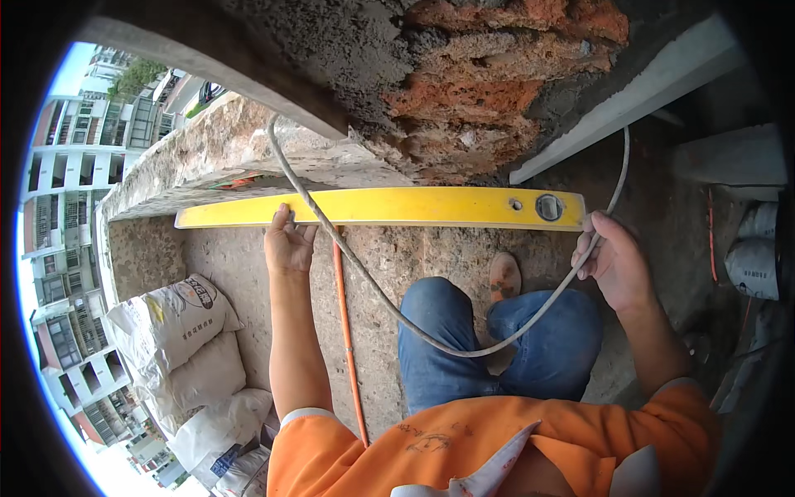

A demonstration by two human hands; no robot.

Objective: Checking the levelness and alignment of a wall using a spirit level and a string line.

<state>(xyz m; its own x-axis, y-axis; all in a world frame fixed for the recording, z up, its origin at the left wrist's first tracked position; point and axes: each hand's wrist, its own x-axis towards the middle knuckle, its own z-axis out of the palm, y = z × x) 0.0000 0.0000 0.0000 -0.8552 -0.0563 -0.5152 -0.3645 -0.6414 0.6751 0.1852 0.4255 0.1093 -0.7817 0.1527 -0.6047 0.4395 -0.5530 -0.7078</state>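
Observation:
A long yellow spirit level (397, 206) lies crosswise in front of me, with its round vial window towards the right end. My left hand (290, 242) is closed on its lower edge, left of the middle. At the right end, my right hand (614, 261) has its fingers curled against the level's corner. Just beyond the level stands a wall end of rough red brick (489, 91), partly coated in wet-looking grey mortar (352, 50). Two straight pale bars, a left one (224, 70) and a right one (638, 95), run along the edges of this wall.
A grey cable (377, 302) hangs in a loop across the view, in front of the level. Several white sacks (178, 327) are stacked at left by a low parapet (190, 153). An orange hose (346, 340) runs along the rough floor. More bags (754, 253) stand at far right.

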